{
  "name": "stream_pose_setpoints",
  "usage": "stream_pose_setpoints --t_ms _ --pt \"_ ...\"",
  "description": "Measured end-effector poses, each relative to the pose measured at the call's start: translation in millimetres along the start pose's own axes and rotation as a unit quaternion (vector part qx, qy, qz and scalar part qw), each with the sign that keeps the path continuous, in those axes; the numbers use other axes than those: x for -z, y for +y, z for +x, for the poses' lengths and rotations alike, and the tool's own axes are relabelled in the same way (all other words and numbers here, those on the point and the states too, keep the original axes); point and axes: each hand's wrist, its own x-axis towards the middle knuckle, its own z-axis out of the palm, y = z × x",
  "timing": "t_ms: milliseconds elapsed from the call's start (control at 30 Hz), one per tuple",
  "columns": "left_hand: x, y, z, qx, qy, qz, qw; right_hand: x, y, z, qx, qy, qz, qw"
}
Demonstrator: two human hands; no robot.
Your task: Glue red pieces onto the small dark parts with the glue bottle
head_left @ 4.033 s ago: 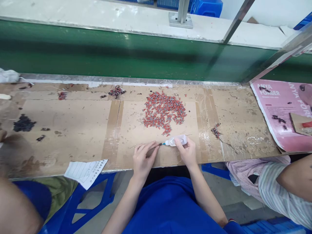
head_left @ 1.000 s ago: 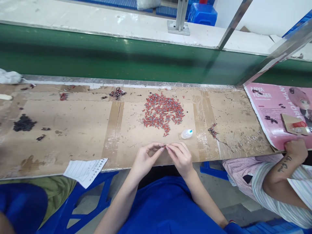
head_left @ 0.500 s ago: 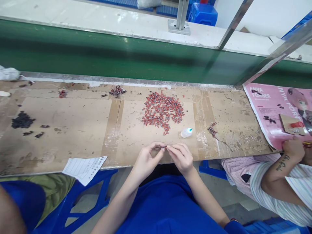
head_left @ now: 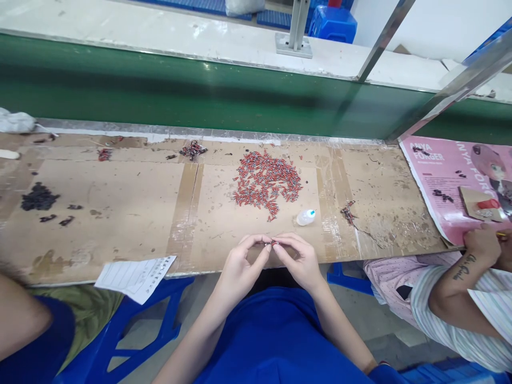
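At the front edge of the cardboard-covered table, my left hand point(head_left: 248, 261) and my right hand point(head_left: 298, 258) meet fingertip to fingertip. Both are closed in a pinch on one small red and black part point(head_left: 273, 243), mostly covered by the fingers. Beyond them lies a wide pile of small red parts with dark and metallic ends point(head_left: 268, 178). A small translucent bottle with a blue tip point(head_left: 306, 217) lies tilted just past my right hand.
Black parts point(head_left: 39, 197) are heaped at the left. Red-and-black clusters lie at the back point(head_left: 192, 150) and right point(head_left: 348, 213). A paper sheet point(head_left: 134, 277) overhangs the front edge. One person's arm point(head_left: 22, 314) is at left; another person's hand point(head_left: 482, 248) works by a pink poster point(head_left: 430, 176).
My right fingers have shifted around the small part, showing more of its red side. The paper sheet has slid slightly left, and the person's arm at left has moved further into view.
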Motion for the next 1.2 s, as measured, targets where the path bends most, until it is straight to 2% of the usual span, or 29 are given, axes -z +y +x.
stream_pose_setpoints --t_ms 133,333,467,533,700,900,1067,1200 --pt "0.7 8 -3 -0.018 0.002 0.015 1.0 1 -5 -1 0.003 -0.013 0.005 1.0" --pt "1.8 12 -7 -0.029 0.003 0.023 0.999 -4 0 -6 -0.061 0.007 0.087 0.994" --pt "2.2 9 -8 -0.017 0.0 0.01 1.0 -1 3 -3 -0.132 -0.049 0.153 0.978" --pt "1.3 7 -7 -0.003 0.003 -0.01 1.0 1 2 -1 -0.149 -0.067 0.147 0.976" --pt "-1.2 6 -4 0.017 -0.003 -0.059 0.998 7 -10 2 -0.088 -0.08 0.043 0.992" --pt "-3.3 8 -6 0.004 0.013 -0.027 1.0 8 -17 1 -0.014 -0.072 -0.045 0.996" --pt "-4.9 8 -9 -0.012 0.033 0.003 0.999 7 -19 1 0.039 -0.072 -0.079 0.994" --pt "-5.3 9 -11 -0.037 0.049 0.017 0.998 7 -20 0 0.051 -0.069 -0.072 0.994"
